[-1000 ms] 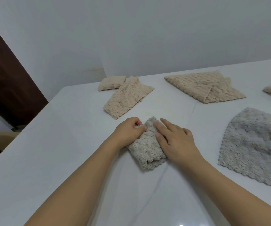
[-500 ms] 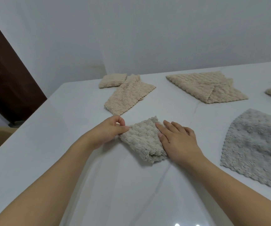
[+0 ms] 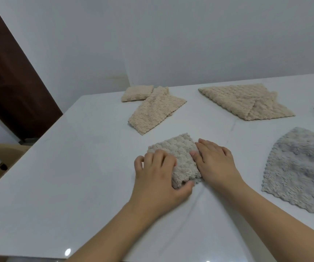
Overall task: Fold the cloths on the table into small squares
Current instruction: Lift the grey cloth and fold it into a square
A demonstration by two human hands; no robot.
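Grey folded cloth (image 3: 178,156) lies mid-counter (image 3: 76,167), toward the near edge. Left hand (image 3: 158,178) grips its near-left part with curled fingers and thumb; right hand (image 3: 214,163) presses flat, fingers straight, on its right side.

Arms: I see both forearms bare, no sleeves.
Left hand (image 3: 157,173): no rings or glove.
Right hand (image 3: 215,163): likewise bare.
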